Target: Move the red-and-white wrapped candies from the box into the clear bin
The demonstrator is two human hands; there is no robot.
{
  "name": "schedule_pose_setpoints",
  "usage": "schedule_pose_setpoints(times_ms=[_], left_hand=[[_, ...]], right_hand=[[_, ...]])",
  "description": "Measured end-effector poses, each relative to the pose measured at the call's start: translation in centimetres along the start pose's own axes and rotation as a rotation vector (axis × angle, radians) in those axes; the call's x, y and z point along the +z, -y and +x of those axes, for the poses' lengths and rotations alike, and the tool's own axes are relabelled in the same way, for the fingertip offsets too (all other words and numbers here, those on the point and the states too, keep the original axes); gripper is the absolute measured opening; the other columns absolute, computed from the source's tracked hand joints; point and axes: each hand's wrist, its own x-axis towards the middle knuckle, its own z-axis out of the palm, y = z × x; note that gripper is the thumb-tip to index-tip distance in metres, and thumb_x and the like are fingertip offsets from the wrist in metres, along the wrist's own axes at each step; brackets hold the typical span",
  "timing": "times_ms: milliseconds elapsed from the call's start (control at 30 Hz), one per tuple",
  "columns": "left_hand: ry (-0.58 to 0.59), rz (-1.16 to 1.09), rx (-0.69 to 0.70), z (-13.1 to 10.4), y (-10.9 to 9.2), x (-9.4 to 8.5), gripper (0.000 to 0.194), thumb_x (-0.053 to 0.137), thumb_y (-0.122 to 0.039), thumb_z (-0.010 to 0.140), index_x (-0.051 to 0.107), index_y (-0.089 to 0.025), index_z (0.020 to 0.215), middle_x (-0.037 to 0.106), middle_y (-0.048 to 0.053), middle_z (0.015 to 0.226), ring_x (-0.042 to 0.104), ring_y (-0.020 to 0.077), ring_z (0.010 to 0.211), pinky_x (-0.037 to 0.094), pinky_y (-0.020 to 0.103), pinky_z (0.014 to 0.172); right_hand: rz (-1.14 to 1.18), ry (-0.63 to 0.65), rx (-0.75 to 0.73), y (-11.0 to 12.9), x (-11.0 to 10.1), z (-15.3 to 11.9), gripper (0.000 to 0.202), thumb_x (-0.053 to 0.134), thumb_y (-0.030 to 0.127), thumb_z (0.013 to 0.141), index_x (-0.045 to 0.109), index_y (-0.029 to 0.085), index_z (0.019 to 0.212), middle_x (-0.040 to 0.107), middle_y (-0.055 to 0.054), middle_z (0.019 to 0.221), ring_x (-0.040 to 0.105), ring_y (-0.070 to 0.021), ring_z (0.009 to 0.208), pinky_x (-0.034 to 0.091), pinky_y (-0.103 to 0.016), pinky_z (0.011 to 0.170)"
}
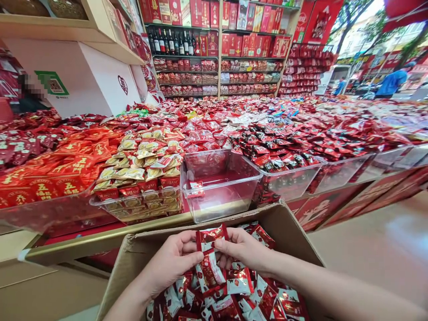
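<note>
My left hand (175,256) and my right hand (245,249) are over an open cardboard box (294,232). Between them is a small red and white wrapped snack packet (212,234), pinched at its left side by my left fingers and pressed on top by my right thumb. A second packet (211,271) lies just below my left thumb; whether it is held too, I cannot tell. Loose packets (239,281) of the same look fill the box. Behind the box stands a clear plastic bin (224,185) with a similar packet (195,188) lying in it.
Left of the bin are durian packets (143,156) in neat rows and orange-red packets (76,169). Black and red packets (274,156) fill the bin on the right. A gold-edged counter (100,238) runs below. Shelves of bottles (170,43) rise behind; a person in blue (393,82) is far right.
</note>
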Motion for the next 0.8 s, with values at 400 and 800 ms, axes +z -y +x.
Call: schedule_pose_setpoints(times_ms=[400, 800], left_hand=[[-0.254, 0.177, 0.086, 0.3, 0.4, 1.4, 0.028, 0.05, -0.036, 0.075, 0.066, -0.015, 0.082, 0.065, -0.001, 0.062, 0.055, 0.0153, 0.061, 0.042, 0.024, 0.059], [-0.321, 0.222, 0.158, 0.3, 1.3, 1.8, 0.026, 0.054, -0.035, 0.073, 0.062, -0.014, 0.087, 0.065, 0.003, 0.074, 0.056, 0.0166, 0.072, 0.043, 0.026, 0.066]], right_hand=[[-0.039, -0.202, -0.124, 0.2, 0.1, 0.0, 0.038, 0.048, 0.051, 0.072, 0.048, 0.014, 0.064, 0.042, 0.003, 0.056, 0.039, -0.0061, 0.048, 0.033, -0.019, 0.046], [-0.103, -0.244, -0.178, -0.3, 0.3, 0.1, 0.031, 0.057, 0.045, 0.066, 0.051, 0.015, 0.067, 0.042, 0.004, 0.053, 0.035, -0.0059, 0.047, 0.028, -0.019, 0.045]])
